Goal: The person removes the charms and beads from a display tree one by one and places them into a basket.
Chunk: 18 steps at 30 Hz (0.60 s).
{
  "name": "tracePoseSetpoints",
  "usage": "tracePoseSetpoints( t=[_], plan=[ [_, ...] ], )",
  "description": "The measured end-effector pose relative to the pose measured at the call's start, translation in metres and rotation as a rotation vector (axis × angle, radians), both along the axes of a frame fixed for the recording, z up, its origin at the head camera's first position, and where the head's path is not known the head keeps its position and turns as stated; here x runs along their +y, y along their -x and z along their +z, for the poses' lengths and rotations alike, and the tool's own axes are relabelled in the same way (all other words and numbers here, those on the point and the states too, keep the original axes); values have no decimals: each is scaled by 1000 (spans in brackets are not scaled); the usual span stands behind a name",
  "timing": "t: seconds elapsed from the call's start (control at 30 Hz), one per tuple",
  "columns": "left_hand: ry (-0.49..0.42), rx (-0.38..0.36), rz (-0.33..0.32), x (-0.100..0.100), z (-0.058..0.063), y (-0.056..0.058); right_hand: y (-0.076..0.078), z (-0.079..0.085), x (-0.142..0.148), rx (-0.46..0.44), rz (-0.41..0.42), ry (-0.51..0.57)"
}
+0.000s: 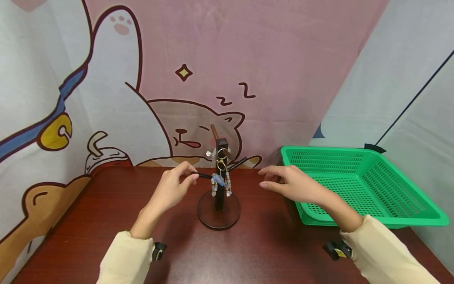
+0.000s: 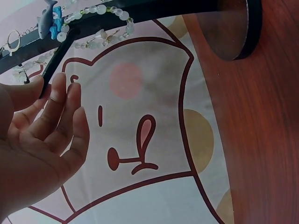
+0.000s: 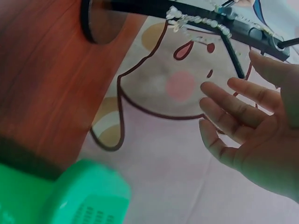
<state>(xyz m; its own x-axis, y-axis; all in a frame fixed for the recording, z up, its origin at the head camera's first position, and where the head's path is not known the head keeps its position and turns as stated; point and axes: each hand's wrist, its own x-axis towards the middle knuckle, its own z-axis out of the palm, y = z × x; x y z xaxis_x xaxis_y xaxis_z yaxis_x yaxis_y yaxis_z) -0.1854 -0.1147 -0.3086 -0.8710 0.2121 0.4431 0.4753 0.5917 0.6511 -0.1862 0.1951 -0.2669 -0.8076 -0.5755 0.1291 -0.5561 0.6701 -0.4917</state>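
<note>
A dark wooden jewelry stand (image 1: 219,202) stands upright on a round base, with several short pegs along its post. My left hand (image 1: 173,184) pinches the outer end of a black peg (image 2: 57,60) between thumb and forefinger. On that peg hangs a beaded bracelet (image 2: 100,10) of whitish beads; a grey dolphin charm (image 2: 46,22) with a blue piece beside it hangs close by. Another beaded bracelet (image 3: 203,21) is on the right side of the post. My right hand (image 1: 292,184) holds nothing; its fingers are relaxed, near the end of the right peg (image 3: 233,58).
A green plastic basket (image 1: 383,221) with slotted walls stands at the right, beside my right forearm. Gold-coloured rings (image 1: 221,163) hang at the front of the post near its top. Behind the reddish-brown table (image 1: 117,205) rises a cartoon-printed cloth (image 1: 283,79).
</note>
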Motion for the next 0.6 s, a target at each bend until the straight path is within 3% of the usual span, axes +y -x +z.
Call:
tracePoseSetpoints(
  t=[0.33,0.6],
  plan=[
    [2,-12,-17,0,1,0,9,9,-34,74,119,38],
    [8,-36,-15,0,1,0,13,15,-56,104,142,74]
  ],
)
